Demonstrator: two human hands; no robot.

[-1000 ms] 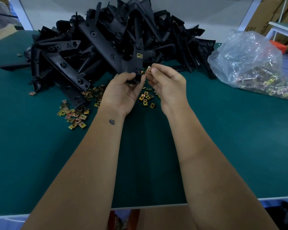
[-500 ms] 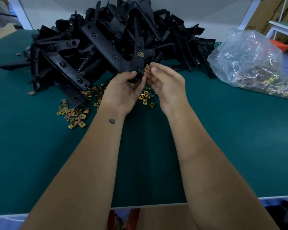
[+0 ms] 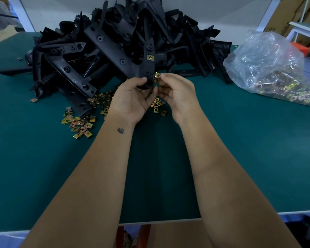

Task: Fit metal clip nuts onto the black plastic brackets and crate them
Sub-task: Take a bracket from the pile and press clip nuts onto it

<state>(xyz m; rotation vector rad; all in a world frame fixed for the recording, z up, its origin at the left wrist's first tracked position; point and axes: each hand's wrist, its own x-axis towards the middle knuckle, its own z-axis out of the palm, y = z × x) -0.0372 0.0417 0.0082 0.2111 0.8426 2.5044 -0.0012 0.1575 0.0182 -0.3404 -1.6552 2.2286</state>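
The right hand (image 3: 175,94) pinches a small gold metal clip nut (image 3: 157,75) between its fingers (image 3: 164,76), right at the bottom end of a long black plastic bracket (image 3: 149,68). The left hand (image 3: 132,97) curls its fingers around that end. Another gold clip (image 3: 150,57) sits higher on it. Loose gold clips (image 3: 82,122) lie on the green counter (image 3: 43,167), by the bracket pile (image 3: 115,42) and a clear bag of clips (image 3: 268,68).

You are facing a table (image 3: 43,176) covered in dark green felt with a pale edge along its near side. Behind it runs a plain white wall (image 3: 213,13). To your far right, brown cardboard boxes (image 3: 283,13) stand behind a white-framed table (image 3: 304,26), also topped in green.
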